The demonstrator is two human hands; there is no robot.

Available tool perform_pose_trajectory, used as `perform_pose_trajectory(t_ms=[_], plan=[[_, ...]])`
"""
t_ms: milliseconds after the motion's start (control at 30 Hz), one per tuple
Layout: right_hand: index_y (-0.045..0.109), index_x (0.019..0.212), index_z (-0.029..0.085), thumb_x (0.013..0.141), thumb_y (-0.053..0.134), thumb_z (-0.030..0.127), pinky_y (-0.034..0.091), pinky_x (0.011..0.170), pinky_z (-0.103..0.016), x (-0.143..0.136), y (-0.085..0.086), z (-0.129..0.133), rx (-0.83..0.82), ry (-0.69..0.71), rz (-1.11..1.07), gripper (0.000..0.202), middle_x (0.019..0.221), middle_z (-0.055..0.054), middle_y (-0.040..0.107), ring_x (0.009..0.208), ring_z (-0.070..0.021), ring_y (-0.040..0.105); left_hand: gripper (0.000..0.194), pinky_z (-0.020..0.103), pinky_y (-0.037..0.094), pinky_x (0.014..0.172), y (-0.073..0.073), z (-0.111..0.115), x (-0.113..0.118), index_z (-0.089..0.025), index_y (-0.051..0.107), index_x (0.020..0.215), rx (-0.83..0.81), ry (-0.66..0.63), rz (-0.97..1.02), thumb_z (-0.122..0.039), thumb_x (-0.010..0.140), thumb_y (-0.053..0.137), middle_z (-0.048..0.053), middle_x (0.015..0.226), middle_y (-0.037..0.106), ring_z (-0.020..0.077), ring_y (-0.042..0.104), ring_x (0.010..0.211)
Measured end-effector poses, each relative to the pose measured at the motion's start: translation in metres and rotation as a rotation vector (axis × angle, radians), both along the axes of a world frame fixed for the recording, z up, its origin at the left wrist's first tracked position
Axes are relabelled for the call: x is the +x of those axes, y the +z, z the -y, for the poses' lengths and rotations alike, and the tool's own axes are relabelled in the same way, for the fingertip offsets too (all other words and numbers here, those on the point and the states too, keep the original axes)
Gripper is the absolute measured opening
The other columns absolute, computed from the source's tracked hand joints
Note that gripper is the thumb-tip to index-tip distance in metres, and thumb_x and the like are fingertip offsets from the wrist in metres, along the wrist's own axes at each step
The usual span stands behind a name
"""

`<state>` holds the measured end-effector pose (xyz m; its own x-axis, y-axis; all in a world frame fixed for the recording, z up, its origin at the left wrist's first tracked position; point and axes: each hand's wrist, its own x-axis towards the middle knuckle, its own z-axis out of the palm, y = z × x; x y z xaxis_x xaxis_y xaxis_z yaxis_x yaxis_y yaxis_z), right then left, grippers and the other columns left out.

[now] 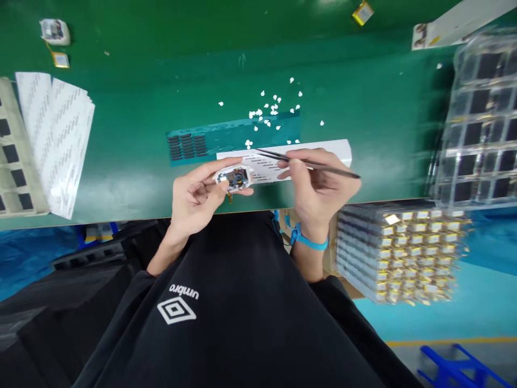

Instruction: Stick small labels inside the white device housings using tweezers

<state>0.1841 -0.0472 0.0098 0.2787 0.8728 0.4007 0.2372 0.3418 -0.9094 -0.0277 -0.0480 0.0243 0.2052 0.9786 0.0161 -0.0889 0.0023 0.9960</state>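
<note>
My left hand [197, 198] holds a small white device [233, 178] with its circuit board facing up, gripped at its edges. My right hand [323, 188] is closed on dark tweezers [307, 162], whose tips point left, just above the device and over a white printed label sheet [264, 167]. Beyond the sheet lies a teal strip [232, 139] with rows of small black pieces [186, 146] at its left end. Several tiny white pieces [274, 108] are scattered on and past the strip. A blue band is round my right wrist.
White printed sheets [56, 129] and a tray [24, 178] lie left. A second device [55, 32] is back left, a yellow-edged battery [363, 13] back right. Clear trays [480, 118] stand right; stacked battery trays [399, 253] are below the table edge.
</note>
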Motion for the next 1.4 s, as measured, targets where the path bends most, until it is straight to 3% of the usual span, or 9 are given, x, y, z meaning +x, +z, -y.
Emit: perform_pose_trajectory(t_ms=[267,400,667,867,1000,1100,1200,1300,1400], plan=[[0.085,0.117,0.032,0.11,0.066,0.038,0.061,0.093,-0.042,-0.019,-0.003,-0.053,-0.095,0.385,0.401,0.021,0.107,0.0,0.086,0.093,-0.0208,0.075,0.022,0.033,0.064,0.094,-0.039,-0.02,-0.039,-0.023,0.082,0.11,0.406,0.31,-0.604,-0.038,0.107,0.066,0.004,0.102,0.086,0.0213,0.081,0.096],[0.084,0.127,0.031,0.111,0.064,0.04,0.057,0.1,-0.043,-0.033,-0.019,-0.078,-0.111,0.538,0.468,0.027,0.114,-0.001,0.086,0.105,-0.023,0.073,0.022,0.047,0.053,0.119,-0.053,-0.031,-0.046,-0.026,0.079,0.109,0.523,0.258,-0.698,-0.04,0.109,0.062,0.004,0.108,0.086,0.0254,0.079,0.11],[0.084,0.125,0.03,0.111,0.062,0.038,0.058,0.085,-0.037,-0.035,-0.03,-0.084,-0.137,0.535,0.449,0.027,0.121,-0.001,0.085,0.113,-0.0231,0.072,0.018,0.048,0.054,0.113,-0.059,-0.039,-0.05,-0.027,0.074,0.109,0.442,0.147,-0.701,-0.037,0.109,0.059,0.008,0.13,0.082,0.0293,0.073,0.127],[0.082,0.124,0.03,0.112,0.053,0.022,0.05,0.078,-0.034,-0.042,-0.024,-0.085,-0.019,0.519,0.85,0.032,0.11,0.001,0.085,0.098,-0.0196,0.073,0.016,0.044,0.053,0.108,-0.043,-0.047,-0.053,-0.024,0.07,0.108,0.389,0.005,-0.85,-0.029,0.108,0.055,0.009,0.122,0.08,0.0283,0.071,0.122],[0.075,0.135,0.027,0.116,0.039,0.016,0.045,0.068,-0.034,-0.045,-0.017,-0.084,0.153,0.502,1.102,0.043,0.132,0.002,0.083,0.094,-0.0168,0.071,0.021,0.044,0.052,0.108,-0.036,-0.05,-0.049,-0.021,0.071,0.112,0.374,-0.019,-0.951,-0.024,0.108,0.05,0.011,0.12,0.079,0.0291,0.069,0.124],[0.074,0.138,0.026,0.117,0.039,0.019,0.049,0.069,-0.033,-0.043,-0.014,-0.087,0.205,0.384,1.134,0.041,0.144,-0.001,0.078,0.092,-0.0171,0.072,0.023,0.046,0.051,0.107,-0.034,-0.052,-0.047,-0.02,0.072,0.113,0.376,-0.027,-0.964,-0.022,0.107,0.05,0.012,0.127,0.079,0.0308,0.069,0.125],[0.071,0.142,0.031,0.116,0.043,0.018,0.055,0.075,-0.032,-0.037,-0.008,-0.085,0.211,0.303,1.071,0.041,0.146,0.001,0.077,0.095,-0.0177,0.072,0.022,0.051,0.047,0.113,-0.015,-0.045,-0.046,-0.021,0.075,0.109,0.395,-0.063,-0.948,-0.021,0.106,0.053,0.009,0.127,0.081,0.0319,0.07,0.124],[0.069,0.147,0.036,0.114,0.047,0.016,0.061,0.083,-0.035,-0.028,-0.001,-0.072,0.25,0.289,0.95,0.044,0.147,0.002,0.076,0.097,-0.0179,0.074,0.017,0.049,0.048,0.111,0.017,-0.031,-0.045,-0.024,0.078,0.102,0.407,-0.04,-0.743,-0.028,0.107,0.062,0.005,0.11,0.083,0.0286,0.074,0.112],[0.072,0.142,0.035,0.113,0.05,0.015,0.062,0.082,-0.035,-0.021,0.002,-0.054,0.331,0.148,0.876,0.041,0.14,0.001,0.08,0.094,-0.0179,0.077,0.016,0.037,0.055,0.084,0.032,-0.031,-0.041,-0.024,0.077,0.102,0.219,0.156,-0.33,-0.039,0.107,0.071,0.004,0.095,0.081,0.02,0.073,0.082]])
